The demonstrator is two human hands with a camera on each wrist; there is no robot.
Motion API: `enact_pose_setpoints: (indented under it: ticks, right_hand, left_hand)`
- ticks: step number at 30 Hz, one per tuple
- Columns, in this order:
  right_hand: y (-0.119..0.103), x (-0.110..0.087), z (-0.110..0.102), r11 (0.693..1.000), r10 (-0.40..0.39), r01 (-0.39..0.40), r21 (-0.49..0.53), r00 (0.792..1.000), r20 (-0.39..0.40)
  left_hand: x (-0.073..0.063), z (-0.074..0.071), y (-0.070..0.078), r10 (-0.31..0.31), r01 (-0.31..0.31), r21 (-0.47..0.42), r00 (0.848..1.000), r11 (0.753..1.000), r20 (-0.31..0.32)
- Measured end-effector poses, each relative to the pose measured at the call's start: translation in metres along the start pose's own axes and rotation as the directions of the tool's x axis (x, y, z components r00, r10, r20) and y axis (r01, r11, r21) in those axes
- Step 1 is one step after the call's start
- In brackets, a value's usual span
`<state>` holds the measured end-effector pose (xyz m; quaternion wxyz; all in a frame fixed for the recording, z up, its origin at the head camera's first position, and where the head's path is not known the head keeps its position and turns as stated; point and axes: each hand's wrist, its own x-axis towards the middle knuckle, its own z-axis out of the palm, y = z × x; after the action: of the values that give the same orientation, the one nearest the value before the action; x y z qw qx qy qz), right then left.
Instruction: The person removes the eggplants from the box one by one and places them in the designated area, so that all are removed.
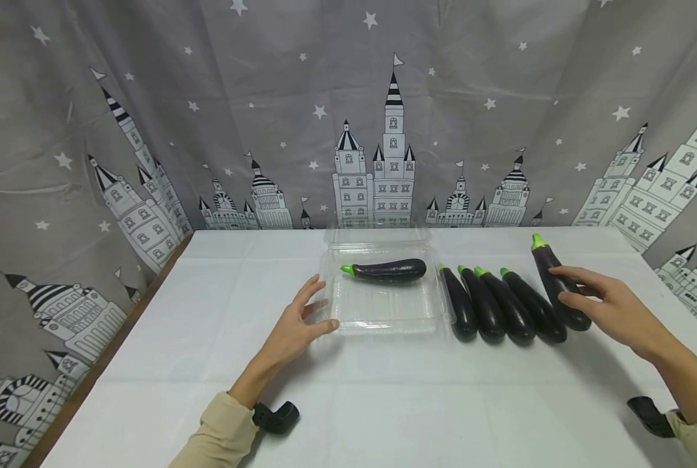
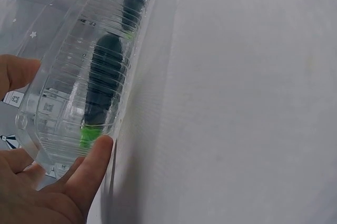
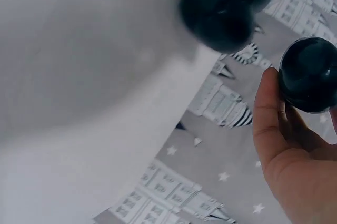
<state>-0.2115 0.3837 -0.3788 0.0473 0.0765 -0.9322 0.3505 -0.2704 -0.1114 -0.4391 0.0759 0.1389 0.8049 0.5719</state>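
A clear plastic clamshell container (image 1: 383, 312) stands with its lid tipped back, and one eggplant (image 1: 389, 270) lies crosswise inside it, green stem to the left. My left hand (image 1: 292, 328) is at the container's left side, fingers spread and only slightly bent; in the left wrist view, the fingertips (image 2: 100, 153) are close against the ribbed wall. On the right, my right hand (image 1: 612, 305) grips another eggplant (image 1: 550, 276) between thumb and fingers, its stem pointing away. The right wrist view shows the held eggplant's rounded end (image 3: 310, 74), apart from the blurred ones beyond.
Several more eggplants (image 1: 487, 309) lie side by side between the container and my right hand, stems away from me. A white cloth (image 1: 395, 403) covers the table. Behind hangs a grey curtain (image 1: 460, 97) printed with castles and stars.
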Motion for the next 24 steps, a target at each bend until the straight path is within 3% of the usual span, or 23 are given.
enact_pose_setpoints:
  ticks: [6, 14, 24]
  right_hand:
    - [0.016, 0.001, -0.004, 0.999, 0.037, -0.037, -0.026, 0.999, 0.009]
    - [0.036, 0.002, -0.004, 1.000, 0.009, -0.008, -0.029, 0.998, 0.056]
    - [0.041, 0.008, 0.004, 0.999, 0.007, -0.002, -0.039, 0.991, 0.136]
  left_hand:
    - [-0.001, -0.001, 0.000, 0.009, -0.009, -0.005, 1.000, 1.000, 0.007]
    - [0.000, -0.001, -0.001, 0.009, -0.009, -0.002, 1.000, 1.000, 0.005]
    - [0.000, 0.000, -0.001, -0.001, 0.001, -0.004, 1.000, 1.000, -0.005]
